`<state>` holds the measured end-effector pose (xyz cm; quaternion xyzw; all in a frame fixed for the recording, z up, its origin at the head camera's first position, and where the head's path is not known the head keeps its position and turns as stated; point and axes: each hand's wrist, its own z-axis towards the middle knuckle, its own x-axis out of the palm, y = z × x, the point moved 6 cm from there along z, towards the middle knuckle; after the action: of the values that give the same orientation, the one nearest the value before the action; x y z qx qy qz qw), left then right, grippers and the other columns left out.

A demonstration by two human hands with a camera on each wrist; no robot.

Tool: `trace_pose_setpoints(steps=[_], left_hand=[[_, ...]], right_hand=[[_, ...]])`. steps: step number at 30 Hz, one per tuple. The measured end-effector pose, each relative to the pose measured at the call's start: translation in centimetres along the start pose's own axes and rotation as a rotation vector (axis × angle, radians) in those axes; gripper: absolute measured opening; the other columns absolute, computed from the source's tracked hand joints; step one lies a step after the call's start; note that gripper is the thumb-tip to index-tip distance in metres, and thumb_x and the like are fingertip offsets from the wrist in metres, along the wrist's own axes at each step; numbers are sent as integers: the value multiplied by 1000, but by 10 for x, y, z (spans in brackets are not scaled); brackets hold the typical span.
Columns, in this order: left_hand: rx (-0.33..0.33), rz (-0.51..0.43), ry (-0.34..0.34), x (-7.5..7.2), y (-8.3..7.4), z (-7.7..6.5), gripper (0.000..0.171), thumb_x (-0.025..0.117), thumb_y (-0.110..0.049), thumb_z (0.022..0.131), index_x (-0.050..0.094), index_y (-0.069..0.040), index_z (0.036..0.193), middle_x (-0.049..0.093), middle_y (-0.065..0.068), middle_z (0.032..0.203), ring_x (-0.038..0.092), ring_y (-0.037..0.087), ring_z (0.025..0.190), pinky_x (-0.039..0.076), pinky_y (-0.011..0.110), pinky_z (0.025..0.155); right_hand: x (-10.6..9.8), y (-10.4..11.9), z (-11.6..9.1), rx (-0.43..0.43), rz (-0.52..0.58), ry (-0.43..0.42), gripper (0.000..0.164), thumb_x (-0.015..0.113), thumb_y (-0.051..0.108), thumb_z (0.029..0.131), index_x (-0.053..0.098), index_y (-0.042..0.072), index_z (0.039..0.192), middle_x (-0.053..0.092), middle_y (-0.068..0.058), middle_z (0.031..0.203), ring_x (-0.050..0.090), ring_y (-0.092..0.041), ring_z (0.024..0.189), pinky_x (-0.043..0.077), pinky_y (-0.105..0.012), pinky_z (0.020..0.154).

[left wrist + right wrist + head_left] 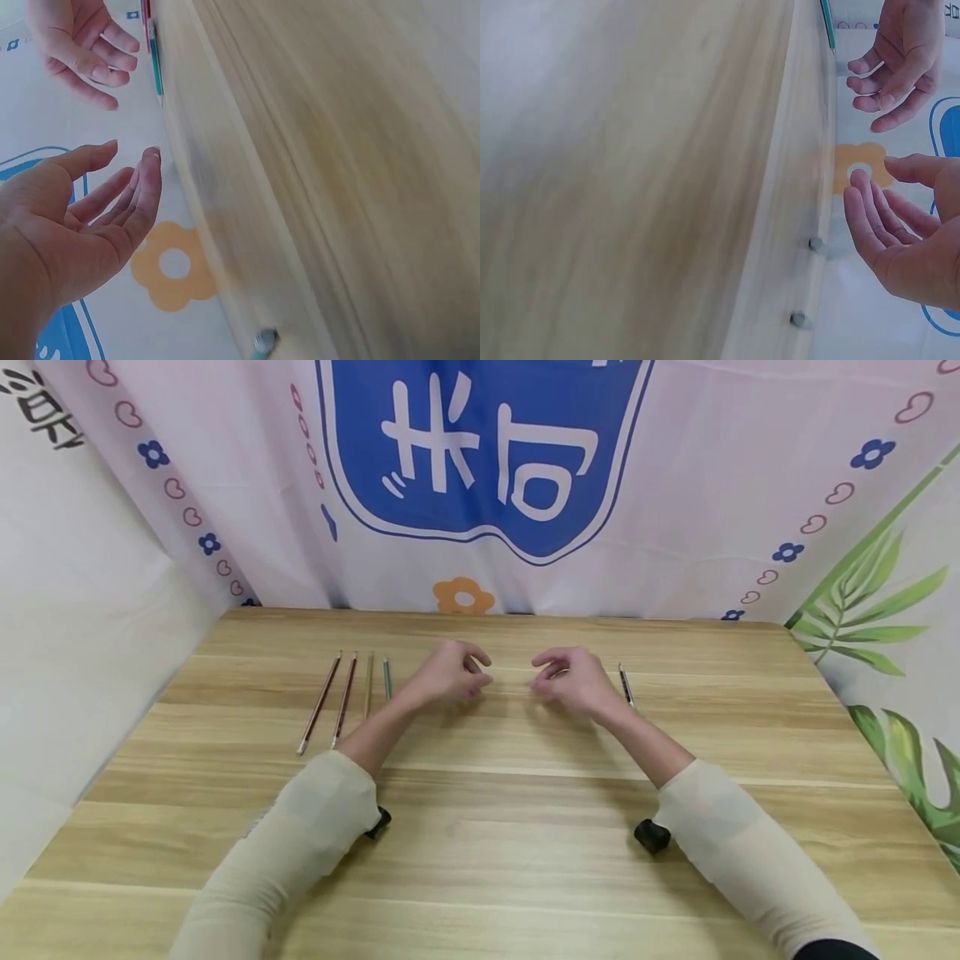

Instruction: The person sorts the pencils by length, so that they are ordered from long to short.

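Observation:
My left hand hovers over the table, fingers loosely bent and holding nothing. Facing it across a gap, my right hand is likewise empty and relaxed. In the left wrist view, the left palm is turned up. The right wrist view has the right hand in front, its fingers apart. Left of my left hand lie two dark red pencils, a tan pencil and a teal pencil, partly behind the forearm. Just beyond the right wrist lies a dark-striped pencil, its near end hidden.
The wooden table extends under both arms. Behind its far edge hangs a white curtain with a blue emblem and an orange flower. Black wrist devices sit by the sleeves. Two pencil ends show in the right wrist view.

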<state>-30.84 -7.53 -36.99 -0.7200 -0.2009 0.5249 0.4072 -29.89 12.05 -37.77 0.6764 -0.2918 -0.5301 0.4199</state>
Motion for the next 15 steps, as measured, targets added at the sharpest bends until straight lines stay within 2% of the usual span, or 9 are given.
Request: trace_pose_setpoints(steps=[4, 11, 15], left_hand=[[-4, -21, 13, 9, -5, 4, 34, 70, -3, 97, 63, 10, 128, 73, 25, 102, 73, 33, 84, 66, 35, 72], [-2, -67, 11, 24, -17, 11, 33, 70, -1, 96, 63, 11, 127, 72, 27, 103, 73, 34, 83, 66, 38, 72], [2, -89, 17, 34, -23, 16, 33, 70, 1, 95, 63, 12, 126, 72, 27, 102, 72, 35, 82, 66, 39, 72]], right_hand=[[-10, -3, -4, 14, -23, -13, 40, 72, 4, 91, 66, -5, 130, 72, -16, 103, 73, -35, 89, 54, -20, 62], [-24, -12, -8, 14, -35, -27, 39, 73, 4, 92, 65, -6, 129, 72, -19, 105, 70, -23, 83, 53, -20, 63], [-31, -17, -10, 15, -35, -33, 40, 72, 3, 92, 64, -8, 130, 73, -22, 107, 72, -26, 84, 57, -22, 67]])
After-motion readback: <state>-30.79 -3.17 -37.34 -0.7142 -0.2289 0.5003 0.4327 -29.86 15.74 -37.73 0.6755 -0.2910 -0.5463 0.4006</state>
